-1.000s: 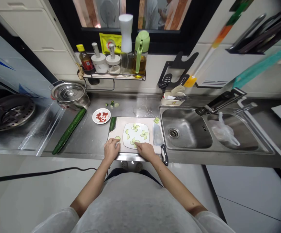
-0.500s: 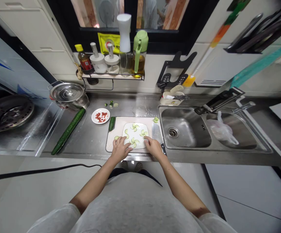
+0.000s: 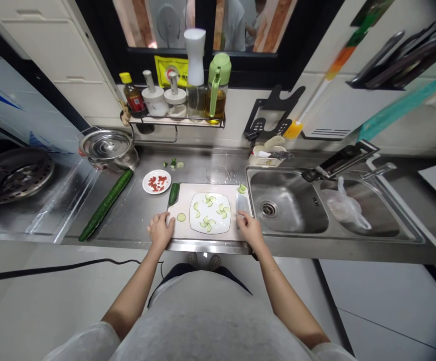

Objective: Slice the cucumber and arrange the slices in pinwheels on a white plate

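Observation:
My left hand (image 3: pixel 160 229) is at the left edge of the pale cutting board (image 3: pixel 182 231), its thumb over the top and its other fingers bent beside the rim. At the board's right side, my right hand (image 3: pixel 250 229) closes over the lower part of a knife (image 3: pixel 243 202), covering most of its handle. Between them a white plate (image 3: pixel 198 226) lies on the board, with thin cucumber slices (image 3: pixel 207 223) fanned into pinwheels. A single round slice (image 3: pixel 181 217) sits left of the plate. A cucumber piece (image 3: pixel 173 194) and more slices (image 3: pixel 242 189) lie at the board's upper corners.
A whole cucumber (image 3: pixel 106 205) and a small plate (image 3: pixel 156 191) of chopped red pieces lie to the left. Beyond are a lidded steel pot (image 3: pixel 108 146) and a rack (image 3: pixel 180 120) of seasoning bottles. A double sink (image 3: pixel 289 203) is on the right, a plastic bag (image 3: pixel 343 203) in its far basin.
Both hands have left the white plate and moved outward, the left to the board's left edge, the right onto the knife. The whole plate is now uncovered.

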`<state>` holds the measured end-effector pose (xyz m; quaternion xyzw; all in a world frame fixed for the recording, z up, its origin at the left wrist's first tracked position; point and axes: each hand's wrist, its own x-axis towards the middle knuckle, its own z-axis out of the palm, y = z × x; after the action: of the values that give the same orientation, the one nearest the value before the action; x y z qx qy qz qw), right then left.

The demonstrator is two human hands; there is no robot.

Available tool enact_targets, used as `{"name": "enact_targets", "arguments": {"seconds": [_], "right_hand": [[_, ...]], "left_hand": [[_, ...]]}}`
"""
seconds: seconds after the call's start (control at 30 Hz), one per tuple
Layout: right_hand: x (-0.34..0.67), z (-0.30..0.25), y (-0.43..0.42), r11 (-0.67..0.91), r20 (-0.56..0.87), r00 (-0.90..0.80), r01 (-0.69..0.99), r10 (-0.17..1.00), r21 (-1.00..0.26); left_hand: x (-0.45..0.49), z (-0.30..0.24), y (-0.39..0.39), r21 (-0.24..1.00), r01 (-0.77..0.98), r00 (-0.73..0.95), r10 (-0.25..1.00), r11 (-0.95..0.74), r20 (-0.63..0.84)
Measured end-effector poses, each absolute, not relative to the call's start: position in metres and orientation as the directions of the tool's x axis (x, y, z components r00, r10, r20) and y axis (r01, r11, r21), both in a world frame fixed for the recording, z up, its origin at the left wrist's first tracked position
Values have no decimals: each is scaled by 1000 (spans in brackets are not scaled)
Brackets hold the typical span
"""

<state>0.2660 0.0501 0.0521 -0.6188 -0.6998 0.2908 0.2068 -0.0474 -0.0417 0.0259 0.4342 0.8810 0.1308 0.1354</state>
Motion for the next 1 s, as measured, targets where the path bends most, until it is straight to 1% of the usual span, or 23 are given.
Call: {"name": "enact_targets", "arguments": {"seconds": [0.17, 0.3, 0.57, 0.7, 0.8, 0.87, 0.93, 1.0], "right_hand": [[270, 56, 56, 51, -13, -83, 723, 996, -689], [265, 58, 56, 64, -24, -110, 727, 994, -683], [263, 56, 50, 68, -65, -146, 750, 987, -658], [266, 53, 49, 44, -84, -132, 751, 988, -658], [266, 54, 49, 46, -84, -136, 745, 987, -666], [262, 59, 49, 59, -69, -143, 731, 987, -680], [254, 66, 49, 72, -50, -150, 706, 987, -704], [241, 75, 50, 87, -39, -176, 653, 984, -752]], "left_hand": [[-45, 21, -33, 316, 726, -586, 790, 611, -180], [-36, 19, -24, 317, 732, -580, 795, 603, -175], [-37, 16, -16, 383, 744, -512, 835, 548, -200], [-37, 16, -13, 444, 717, -498, 840, 538, -215], [-36, 17, -11, 525, 654, -505, 831, 545, -234], [-36, 20, -10, 645, 548, -514, 823, 532, -242], [-36, 26, -8, 807, 367, -502, 829, 462, -247], [-36, 38, -7, 926, 149, -459, 854, 348, -247]]}}
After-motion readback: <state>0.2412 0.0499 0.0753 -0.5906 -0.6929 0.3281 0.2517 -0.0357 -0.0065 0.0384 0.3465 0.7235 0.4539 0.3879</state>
